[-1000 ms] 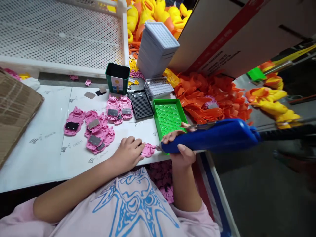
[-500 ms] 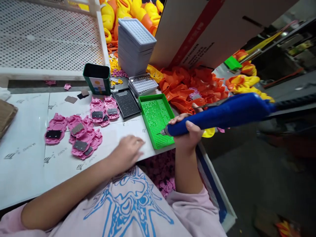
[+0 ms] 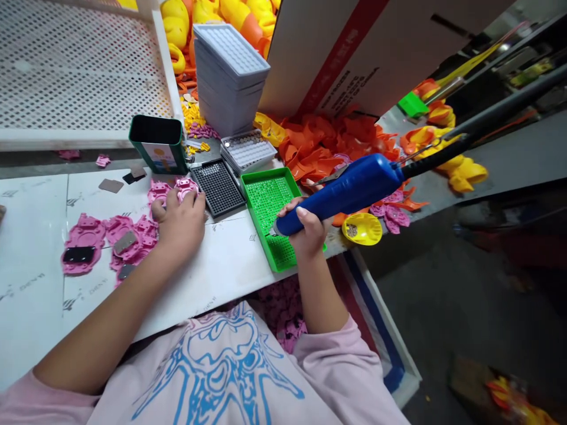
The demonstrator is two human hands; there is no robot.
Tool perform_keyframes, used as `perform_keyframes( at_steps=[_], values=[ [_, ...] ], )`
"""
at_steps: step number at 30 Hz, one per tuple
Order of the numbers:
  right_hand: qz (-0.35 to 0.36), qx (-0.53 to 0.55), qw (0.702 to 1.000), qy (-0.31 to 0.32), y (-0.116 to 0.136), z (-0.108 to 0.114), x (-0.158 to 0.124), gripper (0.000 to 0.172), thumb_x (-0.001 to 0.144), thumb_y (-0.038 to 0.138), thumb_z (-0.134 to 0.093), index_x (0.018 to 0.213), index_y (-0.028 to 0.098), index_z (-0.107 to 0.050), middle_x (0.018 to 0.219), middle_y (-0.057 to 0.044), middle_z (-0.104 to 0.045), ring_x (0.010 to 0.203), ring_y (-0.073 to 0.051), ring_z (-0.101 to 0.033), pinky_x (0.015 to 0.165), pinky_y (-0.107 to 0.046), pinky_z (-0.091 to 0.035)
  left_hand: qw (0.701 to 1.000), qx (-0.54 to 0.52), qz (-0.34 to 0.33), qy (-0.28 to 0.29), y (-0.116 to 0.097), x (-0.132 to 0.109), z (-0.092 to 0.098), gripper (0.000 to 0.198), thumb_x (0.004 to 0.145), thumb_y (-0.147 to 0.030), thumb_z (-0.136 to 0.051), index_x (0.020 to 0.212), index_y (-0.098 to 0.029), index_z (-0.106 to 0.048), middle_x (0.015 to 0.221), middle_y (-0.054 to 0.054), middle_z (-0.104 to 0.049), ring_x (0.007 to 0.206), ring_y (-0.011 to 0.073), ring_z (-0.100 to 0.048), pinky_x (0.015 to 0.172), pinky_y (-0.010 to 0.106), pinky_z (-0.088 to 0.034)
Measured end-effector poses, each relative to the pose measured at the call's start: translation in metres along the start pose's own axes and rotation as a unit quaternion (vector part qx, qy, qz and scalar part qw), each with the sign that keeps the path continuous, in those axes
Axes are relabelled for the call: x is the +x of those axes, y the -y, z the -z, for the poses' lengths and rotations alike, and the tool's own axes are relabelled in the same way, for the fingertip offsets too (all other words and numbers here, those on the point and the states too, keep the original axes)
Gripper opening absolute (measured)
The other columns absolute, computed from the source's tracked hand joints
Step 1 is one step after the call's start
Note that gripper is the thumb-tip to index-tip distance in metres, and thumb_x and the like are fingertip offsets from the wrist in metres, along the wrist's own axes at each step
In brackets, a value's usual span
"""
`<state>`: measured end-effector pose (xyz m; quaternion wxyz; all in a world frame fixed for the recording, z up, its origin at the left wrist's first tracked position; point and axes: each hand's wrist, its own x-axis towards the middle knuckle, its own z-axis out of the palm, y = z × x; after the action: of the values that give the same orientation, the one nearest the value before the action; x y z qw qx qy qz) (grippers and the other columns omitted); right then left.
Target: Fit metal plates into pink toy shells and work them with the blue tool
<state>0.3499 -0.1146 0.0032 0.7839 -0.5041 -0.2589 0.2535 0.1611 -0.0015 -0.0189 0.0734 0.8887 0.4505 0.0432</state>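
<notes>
My right hand is wrapped round a blue electric screwdriver, whose bit points down and left over the green perforated tray. My left hand reaches over pink plastic parts beside the black perforated tray. Its fingers are apart and bent down onto the parts, and the fingertips are partly hidden. More pink parts with black or grey plates on them lie at the left of the table.
A dark green tin stands behind the left hand. Further back rise a stack of white trays and a large carton. Orange pieces lie heaped behind the green tray. At the table's right edge is a yellow cup holding small metal bits.
My left hand has moved left and forward from the table's front edge to the pink parts. The right hand has lowered slightly and shifted left with the screwdriver. The view has turned a little.
</notes>
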Motion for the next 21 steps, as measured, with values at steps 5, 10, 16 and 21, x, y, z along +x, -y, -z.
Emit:
perform_keyframes(
  at_steps=[5, 10, 16, 21],
  values=[
    [0.021, -0.022, 0.999, 0.021, -0.003, 0.003, -0.002, 0.043, 0.064, 0.037, -0.070, 0.103, 0.025, -0.056, 0.065, 0.006, -0.056, 0.052, -0.012, -0.057, 0.055, -0.030, -0.049, 1.000, -0.001, 0.001, -0.008, -0.001, 0.000, 0.003, 0.044, 0.089, -0.022, -0.044, 0.129, -0.010, -0.058, 0.126, 0.021, -0.060, 0.122, 0.0469, -0.040, 0.088, 0.060, -0.033],
    [0.017, -0.014, 0.999, 0.039, -0.004, 0.005, -0.003, 0.041, 0.065, 0.034, -0.069, 0.103, 0.026, -0.055, 0.066, 0.007, -0.057, 0.053, -0.012, -0.058, 0.056, -0.029, -0.049, 0.996, -0.026, -0.038, -0.072, -0.004, -0.008, 0.004, 0.038, 0.089, -0.021, -0.047, 0.122, -0.013, -0.064, 0.121, 0.019, -0.062, 0.115, 0.0421, -0.045, 0.086, 0.056, -0.032],
    [0.014, -0.007, 0.999, 0.033, -0.005, 0.003, -0.003, 0.040, 0.062, 0.032, -0.070, 0.098, 0.025, -0.055, 0.063, 0.007, -0.059, 0.051, -0.012, -0.058, 0.054, -0.029, -0.049, 0.963, -0.055, -0.203, -0.168, -0.018, -0.047, 0.008, 0.028, 0.092, -0.017, -0.051, 0.116, -0.017, -0.066, 0.116, 0.014, -0.067, 0.111, 0.0335, -0.048, 0.086, 0.049, -0.031],
    [0.019, -0.008, 1.000, 0.004, -0.003, 0.000, -0.002, 0.038, 0.062, 0.029, -0.067, 0.097, 0.025, -0.054, 0.061, 0.007, -0.058, 0.050, -0.012, -0.058, 0.054, -0.029, -0.048, 0.940, -0.092, -0.298, -0.140, -0.023, -0.084, -0.005, 0.027, 0.090, -0.012, -0.051, 0.114, -0.014, -0.065, 0.113, 0.012, -0.068, 0.106, 0.0307, -0.048, 0.084, 0.045, -0.032]
  ],
)
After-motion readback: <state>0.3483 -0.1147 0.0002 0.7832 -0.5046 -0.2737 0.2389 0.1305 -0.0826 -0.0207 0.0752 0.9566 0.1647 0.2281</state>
